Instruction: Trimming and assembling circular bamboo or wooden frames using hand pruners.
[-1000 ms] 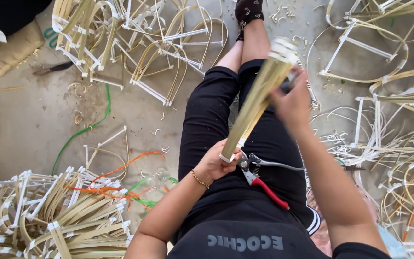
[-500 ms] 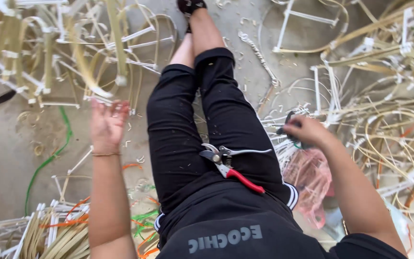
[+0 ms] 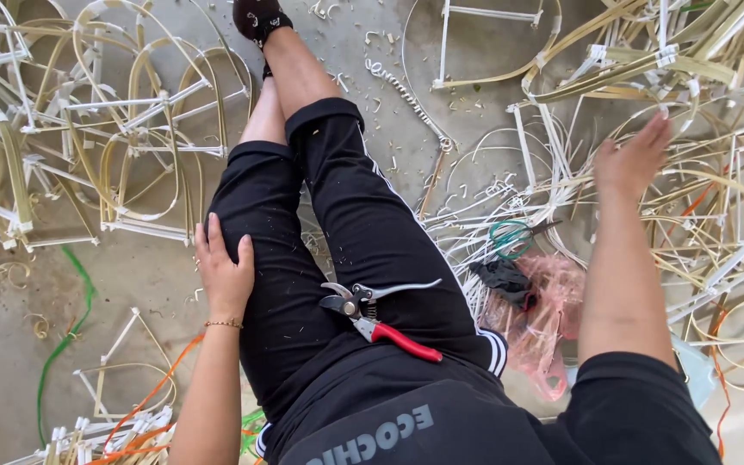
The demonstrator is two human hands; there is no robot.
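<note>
I sit on a concrete floor with my legs in black trousers (image 3: 346, 215) stretched out ahead. My left hand (image 3: 224, 269) rests flat on my left thigh, fingers apart, holding nothing. My right hand (image 3: 635, 159) reaches out to the right over a tangle of pale bamboo strips and frames (image 3: 716, 198), fingers spread and empty. Pruning shears with one red handle (image 3: 376, 314) lie on my lap between the two hands.
Bent bamboo frames (image 3: 122, 146) are heaped at the upper left. Scissors with green handles (image 3: 514, 234), a black object (image 3: 503, 277) and a pink plastic bag (image 3: 544, 319) lie at my right hip. Green cord (image 3: 66, 336) and orange strips (image 3: 161, 387) trail at lower left.
The bundle of bamboo strips held in both hands a second ago is gone. My left hand came down onto my thigh, and my right hand swung out over the right-hand pile.
</note>
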